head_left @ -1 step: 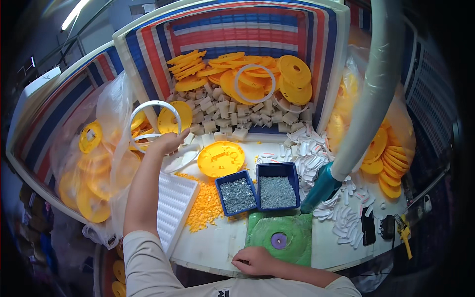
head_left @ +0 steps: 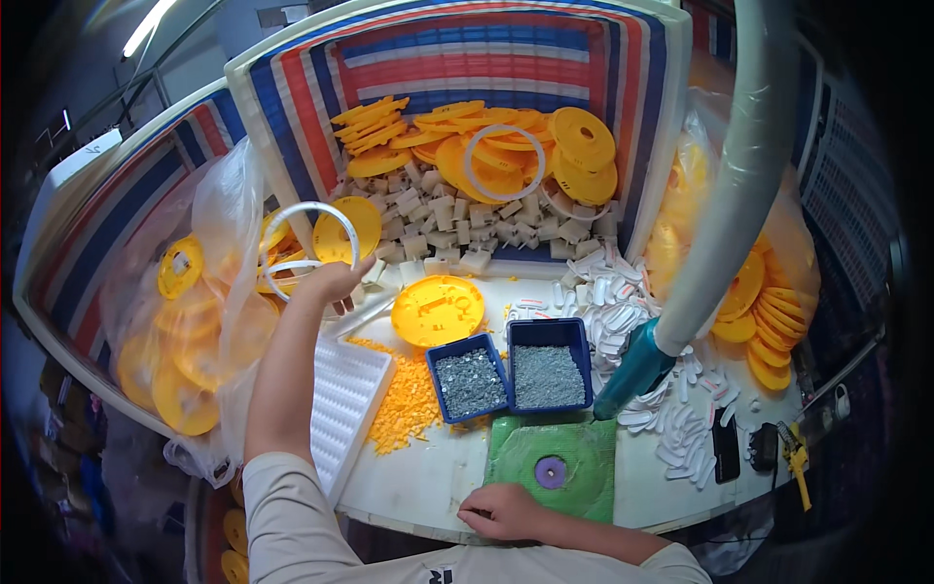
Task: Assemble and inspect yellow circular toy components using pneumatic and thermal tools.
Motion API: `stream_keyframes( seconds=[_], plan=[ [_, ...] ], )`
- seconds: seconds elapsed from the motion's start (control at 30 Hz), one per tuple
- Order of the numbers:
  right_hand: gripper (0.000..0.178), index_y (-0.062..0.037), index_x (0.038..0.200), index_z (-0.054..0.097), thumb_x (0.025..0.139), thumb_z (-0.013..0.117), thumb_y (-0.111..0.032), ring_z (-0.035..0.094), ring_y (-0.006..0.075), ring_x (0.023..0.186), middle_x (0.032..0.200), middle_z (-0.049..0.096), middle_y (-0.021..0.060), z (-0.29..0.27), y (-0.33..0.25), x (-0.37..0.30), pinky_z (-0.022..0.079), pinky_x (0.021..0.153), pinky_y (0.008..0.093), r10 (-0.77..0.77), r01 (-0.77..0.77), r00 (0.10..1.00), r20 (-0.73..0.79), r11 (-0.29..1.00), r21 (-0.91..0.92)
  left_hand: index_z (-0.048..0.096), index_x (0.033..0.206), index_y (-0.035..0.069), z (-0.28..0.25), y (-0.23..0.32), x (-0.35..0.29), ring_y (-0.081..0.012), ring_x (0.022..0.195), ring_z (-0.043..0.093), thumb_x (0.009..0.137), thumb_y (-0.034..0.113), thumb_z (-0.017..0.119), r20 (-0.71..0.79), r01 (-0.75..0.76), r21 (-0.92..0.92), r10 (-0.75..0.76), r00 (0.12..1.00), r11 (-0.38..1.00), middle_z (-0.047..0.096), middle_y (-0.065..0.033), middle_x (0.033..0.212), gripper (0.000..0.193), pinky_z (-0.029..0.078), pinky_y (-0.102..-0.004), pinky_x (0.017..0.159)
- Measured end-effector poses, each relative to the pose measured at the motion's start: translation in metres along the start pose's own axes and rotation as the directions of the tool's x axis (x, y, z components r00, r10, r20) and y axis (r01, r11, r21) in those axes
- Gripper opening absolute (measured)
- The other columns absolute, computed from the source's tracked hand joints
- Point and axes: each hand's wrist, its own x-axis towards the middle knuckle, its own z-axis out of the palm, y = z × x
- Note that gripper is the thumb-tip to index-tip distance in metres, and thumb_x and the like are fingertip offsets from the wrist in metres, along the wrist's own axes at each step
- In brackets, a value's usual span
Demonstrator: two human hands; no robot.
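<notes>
My left hand [head_left: 333, 282] reaches out to the far left, in front of a thin white ring [head_left: 352, 232] that stands on edge; another white band shows inside it. The thumb points right and the fingers hang down apart from it, with nothing visible between them. Some white material lies beside the fingers. To the right of this hand is a round yellow moulded cover [head_left: 438, 310]. My right hand [head_left: 504, 511] rests with curled fingers at the table's near edge, beside a green wrapped pad [head_left: 593, 448] with a purple disc [head_left: 551, 472] at its centre.
Two blue trays [head_left: 590, 394] hold small grey pieces. Left of them are small yellow pieces [head_left: 401, 409] and a white ridged tray [head_left: 345, 399]. White parts [head_left: 671, 419] spread rightward. A thick hose [head_left: 715, 224] crosses the right side. Yellow discs [head_left: 584, 141] fill the striped bin behind.
My left fingers now bend downward, and the flat white piece near them no longer shows as before. The right hand stays where it was. The view has shifted slightly.
</notes>
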Motion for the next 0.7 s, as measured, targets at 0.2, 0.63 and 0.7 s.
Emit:
stream_keyframes(
  seconds=[0.2,0.63,0.7],
  plan=[
    [0.016,-0.0062,0.091,0.076,0.094,0.071,-0.021,0.069,0.0284,0.069,0.078,0.071,0.0104,-0.002,-0.001,0.000,0.053,0.062,0.0392,0.013,-0.013,1.000,0.017,1.000,-0.014,0.074,0.116,0.001,0.011,-0.008,-0.019,-0.0337,0.099,0.075,0.101,0.056,0.061,-0.090,-0.039,0.595,0.115,0.989,0.803,0.077,-0.0199,0.108,0.058,0.059,-0.0480,0.087],
    [0.015,-0.0006,0.099,0.076,0.099,0.071,-0.015,0.067,0.0095,0.074,0.084,0.075,0.0049,0.000,0.005,-0.001,0.053,0.068,0.0278,0.326,-0.306,0.945,0.028,0.851,0.427,0.071,0.103,0.015,0.148,0.023,-0.062,-0.0299,0.135,0.056,0.085,0.013,0.076,-0.255,-0.525,0.484,0.687,0.681,0.700,0.071,-0.0050,0.118,0.019,0.032,-0.0650,0.116],
    [0.016,0.0004,0.100,0.076,0.100,0.070,-0.014,0.065,0.0077,0.076,0.085,0.074,0.0040,-0.011,-0.004,-0.002,0.052,0.069,0.0268,0.335,-0.304,0.942,0.007,0.847,0.436,0.071,0.102,0.015,0.128,0.029,-0.065,-0.0292,0.130,0.060,0.086,0.014,0.076,-0.470,-0.484,0.450,0.660,0.586,0.750,0.073,-0.0026,0.111,0.017,0.028,-0.0666,0.118]
  ],
)
